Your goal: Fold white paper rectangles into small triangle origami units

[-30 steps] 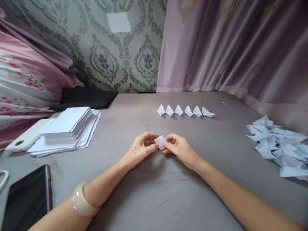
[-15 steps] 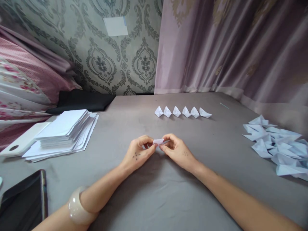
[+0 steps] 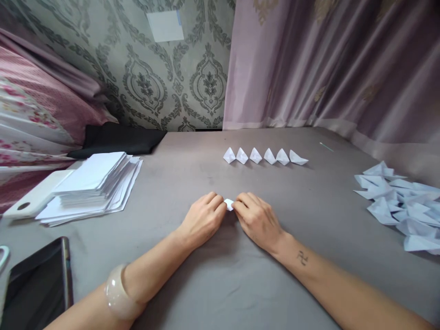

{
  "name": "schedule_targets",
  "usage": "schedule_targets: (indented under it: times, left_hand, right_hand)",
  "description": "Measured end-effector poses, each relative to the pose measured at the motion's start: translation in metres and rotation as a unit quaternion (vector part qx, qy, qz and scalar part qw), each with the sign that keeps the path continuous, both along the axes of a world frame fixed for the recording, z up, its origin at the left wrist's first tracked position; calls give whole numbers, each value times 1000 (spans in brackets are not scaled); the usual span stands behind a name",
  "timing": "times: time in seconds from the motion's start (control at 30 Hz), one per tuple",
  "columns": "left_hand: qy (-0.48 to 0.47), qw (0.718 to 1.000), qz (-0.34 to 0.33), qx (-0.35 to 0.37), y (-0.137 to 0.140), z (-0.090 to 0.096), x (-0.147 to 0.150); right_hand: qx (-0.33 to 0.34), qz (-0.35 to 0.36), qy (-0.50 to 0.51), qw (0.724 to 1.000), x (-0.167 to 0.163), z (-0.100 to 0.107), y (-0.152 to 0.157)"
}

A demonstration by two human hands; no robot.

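A small piece of folded white paper [image 3: 228, 204] shows between my two hands, low over the grey-covered table; most of it is hidden by my fingers. My left hand [image 3: 205, 219] pinches its left side, knuckles up. On the opposite side my right hand [image 3: 258, 220] grips it with curled fingers. Beyond the hands stands a row of several small folded paper boats [image 3: 255, 156]; the rightmost one [image 3: 298, 157] sits turned, with a long point to the right.
To the left lie a stack of white paper [image 3: 90, 176], a white board [image 3: 37, 195], a dark-screened tablet or phone [image 3: 36, 284] and a black cloth [image 3: 120, 140]. A heap of folded paper shapes [image 3: 402, 206] is at the right. A thin stick [image 3: 326, 146] lies far right.
Both hands have rolled over so their backs face up, and the folded paper has turned with them. The whole view has shifted slightly.
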State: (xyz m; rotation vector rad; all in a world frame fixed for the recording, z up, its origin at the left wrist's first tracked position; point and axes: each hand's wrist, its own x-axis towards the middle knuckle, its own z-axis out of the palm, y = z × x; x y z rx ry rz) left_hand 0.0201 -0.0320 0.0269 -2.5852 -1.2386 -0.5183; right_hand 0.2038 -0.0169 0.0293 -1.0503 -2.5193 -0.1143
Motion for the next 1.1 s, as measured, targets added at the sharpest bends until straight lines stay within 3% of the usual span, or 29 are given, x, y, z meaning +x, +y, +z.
schedule_targets:
  times: [0.13, 0.27, 0.43, 0.67, 1.1]
  left_hand:
    - [-74, 991, 23, -112, 0, -1, -1]
    - [-206, 950, 63, -225, -1, 1, -7]
    - [-275, 905, 116, -302, 0, 10, -9]
    - [-281, 882, 163, -342, 5, 13, -6]
    - [-287, 865, 218, -349, 7, 12, 3]
  right_hand:
    - [-92, -6, 15, 996, 0, 1, -2]
    - [-196, -8, 87, 977, 5, 2, -1]
    - [-267, -43, 189, 944, 6, -1, 9]
    - [-337, -92, 215, 912, 1, 0, 18]
    - [-333, -129, 191, 914, -5, 3, 17]
